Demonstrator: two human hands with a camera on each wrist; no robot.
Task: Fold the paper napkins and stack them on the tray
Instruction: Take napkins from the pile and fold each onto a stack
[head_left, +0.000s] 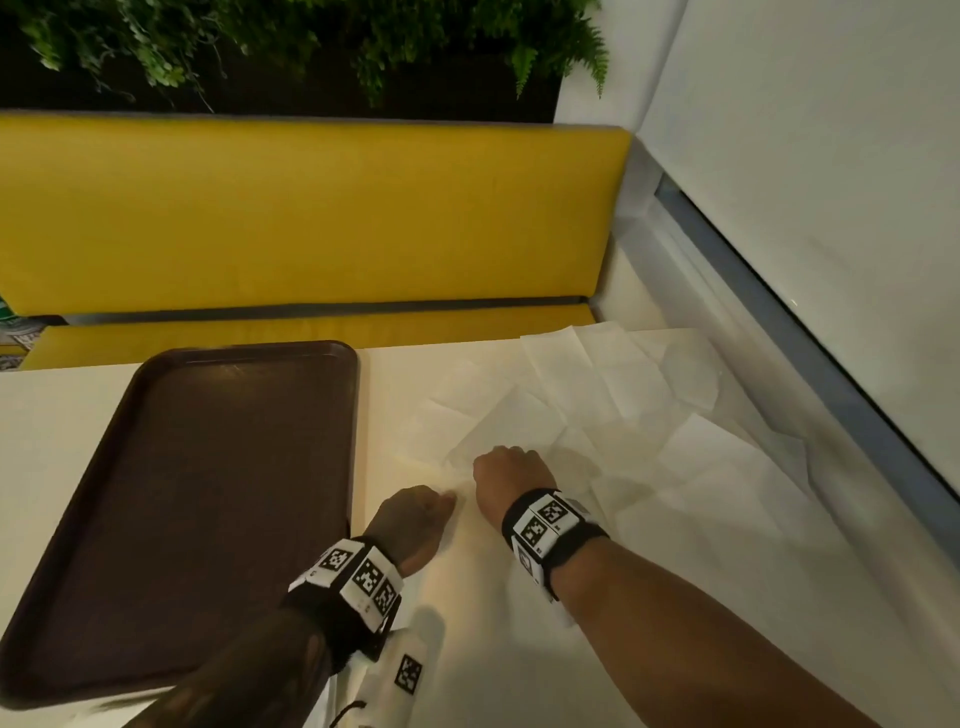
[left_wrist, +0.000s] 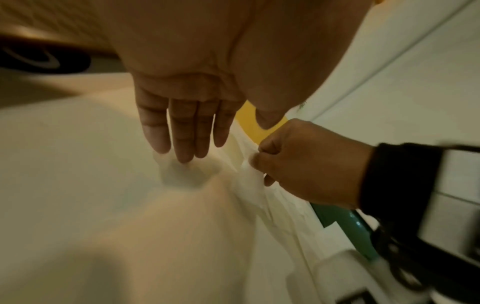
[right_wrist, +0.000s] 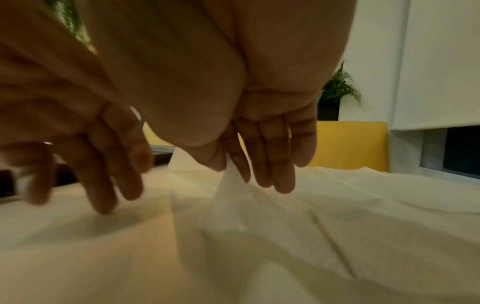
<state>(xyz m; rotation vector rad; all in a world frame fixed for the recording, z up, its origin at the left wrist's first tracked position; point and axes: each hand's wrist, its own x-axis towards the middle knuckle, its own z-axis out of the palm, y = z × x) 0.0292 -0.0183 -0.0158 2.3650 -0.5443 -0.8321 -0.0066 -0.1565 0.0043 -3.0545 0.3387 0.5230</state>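
right hand pinches a corner of the napkin lifted off the worktop. left hand flat beside it, fingers straight, tips on paper; brown tray sits left

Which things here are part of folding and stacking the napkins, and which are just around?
Part of the job:
- paper napkins, spread unfolded on the table
- brown tray, nothing on it yet
- right hand, pinching a napkin
- left hand, fingers straight on the table

Just around:
- yellow bench
- green plants
- white table
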